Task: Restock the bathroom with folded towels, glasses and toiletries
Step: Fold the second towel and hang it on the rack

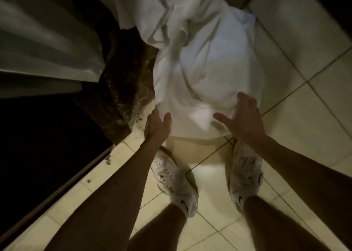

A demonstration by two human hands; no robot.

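Head view, right hand (242,117) splayed on cloth (205,64)

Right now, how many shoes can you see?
2. One white shoe stands on the tiled floor left of centre; the other shoe stands to its right. None seems hidden.

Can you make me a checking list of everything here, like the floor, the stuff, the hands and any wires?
Surface: pale tiled floor with dark joint lines.
Job's things: one big rumpled white cloth bundle lying on the floor, not folded; no glasses or toiletries seen.
Clutter: small pale specks along the dark stone ledge.
Grips: left hand open, touching the bundle's lower left edge; right hand open, fingers spread at its lower right side.
Cables: nothing seen.
Surroundings: pale pleated curtain on the left, the person's white shoes below the bundle, dim light.
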